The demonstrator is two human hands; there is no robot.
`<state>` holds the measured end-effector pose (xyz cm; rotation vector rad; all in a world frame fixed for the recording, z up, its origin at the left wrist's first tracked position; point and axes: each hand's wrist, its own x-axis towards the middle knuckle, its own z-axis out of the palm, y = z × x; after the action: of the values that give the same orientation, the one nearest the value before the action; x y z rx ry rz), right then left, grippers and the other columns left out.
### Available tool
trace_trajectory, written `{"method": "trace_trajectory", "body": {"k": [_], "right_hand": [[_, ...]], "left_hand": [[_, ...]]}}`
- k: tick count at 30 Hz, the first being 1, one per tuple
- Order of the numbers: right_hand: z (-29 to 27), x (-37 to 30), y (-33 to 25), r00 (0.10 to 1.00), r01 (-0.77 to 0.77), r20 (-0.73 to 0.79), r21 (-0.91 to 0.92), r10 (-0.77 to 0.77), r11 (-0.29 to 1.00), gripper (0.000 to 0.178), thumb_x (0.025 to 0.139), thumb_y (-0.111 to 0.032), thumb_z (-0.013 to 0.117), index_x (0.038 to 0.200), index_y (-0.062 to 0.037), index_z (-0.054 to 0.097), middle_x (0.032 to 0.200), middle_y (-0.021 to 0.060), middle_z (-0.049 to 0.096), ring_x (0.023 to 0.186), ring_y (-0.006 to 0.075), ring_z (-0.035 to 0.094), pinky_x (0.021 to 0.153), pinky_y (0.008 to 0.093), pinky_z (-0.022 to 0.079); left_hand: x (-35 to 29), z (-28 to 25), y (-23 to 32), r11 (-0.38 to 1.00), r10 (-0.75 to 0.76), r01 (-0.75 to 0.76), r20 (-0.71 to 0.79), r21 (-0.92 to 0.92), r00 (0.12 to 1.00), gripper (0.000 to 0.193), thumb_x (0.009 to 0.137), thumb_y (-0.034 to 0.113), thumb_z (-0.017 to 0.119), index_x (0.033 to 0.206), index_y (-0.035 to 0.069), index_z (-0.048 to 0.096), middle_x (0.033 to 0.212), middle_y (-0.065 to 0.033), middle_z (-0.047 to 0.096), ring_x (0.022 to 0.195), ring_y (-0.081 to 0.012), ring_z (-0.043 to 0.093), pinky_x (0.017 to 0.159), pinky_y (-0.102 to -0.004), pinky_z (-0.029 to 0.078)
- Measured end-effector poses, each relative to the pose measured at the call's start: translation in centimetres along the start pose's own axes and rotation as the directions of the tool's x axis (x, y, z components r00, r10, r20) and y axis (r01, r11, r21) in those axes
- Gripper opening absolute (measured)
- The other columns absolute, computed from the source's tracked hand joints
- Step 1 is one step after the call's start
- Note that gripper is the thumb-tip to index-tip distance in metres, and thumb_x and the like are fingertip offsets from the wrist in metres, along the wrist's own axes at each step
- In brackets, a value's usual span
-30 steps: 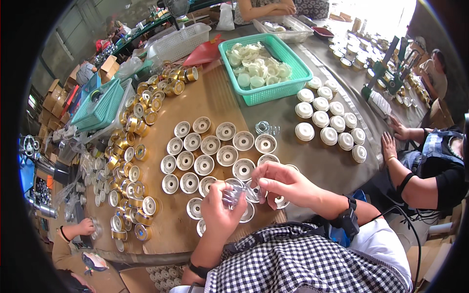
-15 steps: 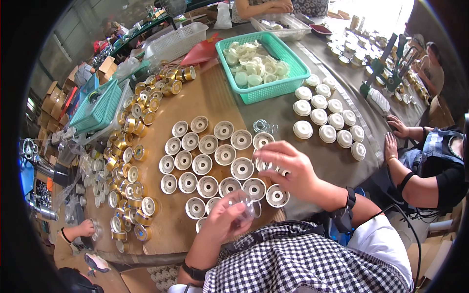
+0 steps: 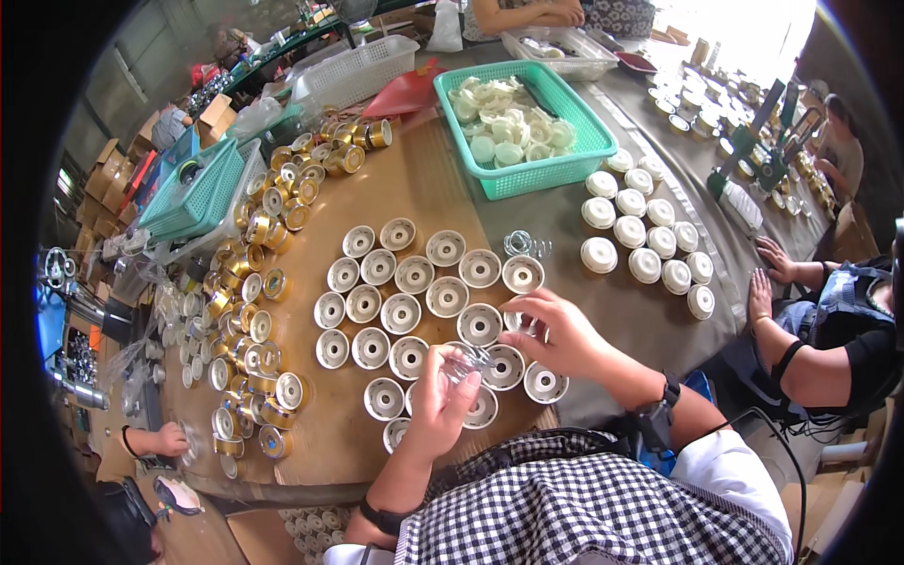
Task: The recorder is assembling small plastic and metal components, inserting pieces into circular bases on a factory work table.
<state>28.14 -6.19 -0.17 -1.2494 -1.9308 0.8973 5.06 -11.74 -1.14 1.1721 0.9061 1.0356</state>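
Note:
My left hand (image 3: 443, 400) is closed around a few thin, shiny wire coil springs (image 3: 468, 362), held above the near rows of white round cups. Beside it, my right hand (image 3: 556, 331) curls its fingers low over the right side of the rows. Shiny wire, seemingly another coil spring, shows under those fingers, partly hidden. Several white round cups (image 3: 400, 314), each with a hole in its middle, stand open side up in rows on the brown board. Just beyond them lie loose coil springs (image 3: 527, 245).
A green basket (image 3: 529, 179) of translucent white plastic parts stands at the far middle. White-capped pieces (image 3: 629, 231) stand in rows to its right. Gold-rimmed cups (image 3: 250, 282) pile up along the left. A co-worker's hands (image 3: 765, 282) rest on the right table edge; another person's hand (image 3: 171, 440) is at lower left.
My left hand has risen slightly and turned, bringing its springs closer to my right hand. My right hand is slightly lower over the cups. The whole view has shifted a little.

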Motion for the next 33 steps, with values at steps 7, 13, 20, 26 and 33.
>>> {"method": "trace_trajectory", "body": {"k": [7,13,20,26,33], "right_hand": [[0.2,-1.8,-2.9,0.944,-0.281,0.293,0.468,0.153,0.838,0.031,0.102,-0.026,0.063,0.117,0.0010,0.069,0.089,0.0055,0.070,0.078,0.0119,0.064,0.068,0.0316,0.053],[-2.0,-3.0,-1.0,0.999,-0.034,-0.020,0.278,0.041,0.960,0.019,0.094,-0.005,0.068,0.112,-0.0015,0.070,0.092,0.0092,0.070,0.081,0.0129,0.066,0.071,0.0310,0.055],[-3.1,-4.9,4.9,0.994,-0.106,-0.009,0.000,0.106,0.994,0.019,0.088,-0.002,0.067,0.103,-0.0076,0.075,0.095,0.0129,0.064,0.082,0.0318,0.066,0.074,0.0403,0.054],[-1.1,-4.8,6.0,0.969,0.050,-0.198,-0.433,-0.149,0.900,0.017,0.085,-0.003,0.068,0.100,-0.0082,0.073,0.100,0.0118,0.062,0.089,0.0353,0.064,0.080,0.0427,0.055],[-3.1,-0.3,6.5,0.970,-0.020,-0.242,-0.220,-0.035,0.975,0.033,0.081,0.001,0.067,0.113,-0.0075,0.068,0.114,0.0150,0.060,0.106,0.0362,0.062,0.087,0.0449,0.054]], "left_hand": [[0.1,1.0,-0.3,0.913,0.181,-0.151,-0.044,0.379,0.982,0.029,0.103,0.018,0.057,0.124,0.003,0.043,0.089,-0.0052,0.055,0.067,-0.0090,0.050,0.060,-0.0230,0.043],[0.3,-1.5,0.0,0.972,0.089,-0.042,-0.198,0.232,0.976,0.032,0.102,0.026,0.062,0.117,0.003,0.047,0.080,-0.0083,0.059,0.069,-0.0197,0.061,0.062,-0.0357,0.050],[3.1,-1.1,0.7,0.573,0.147,-0.013,-0.088,0.819,0.985,0.040,0.094,0.027,0.071,0.119,0.007,0.048,0.080,-0.0090,0.061,0.070,-0.0247,0.065,0.065,-0.0382,0.052],[7.5,-0.8,-1.0,0.237,0.180,-0.160,0.118,0.958,0.977,0.042,0.096,0.039,0.066,0.118,0.007,0.050,0.085,-0.0139,0.067,0.078,-0.0356,0.068,0.071,-0.0472,0.053],[9.4,0.2,-2.7,-0.042,0.054,-0.220,0.222,0.975,0.973,0.048,0.098,0.045,0.059,0.115,0.001,0.053,0.094,-0.0186,0.070,0.084,-0.0323,0.069,0.074,-0.0433,0.053]]}}
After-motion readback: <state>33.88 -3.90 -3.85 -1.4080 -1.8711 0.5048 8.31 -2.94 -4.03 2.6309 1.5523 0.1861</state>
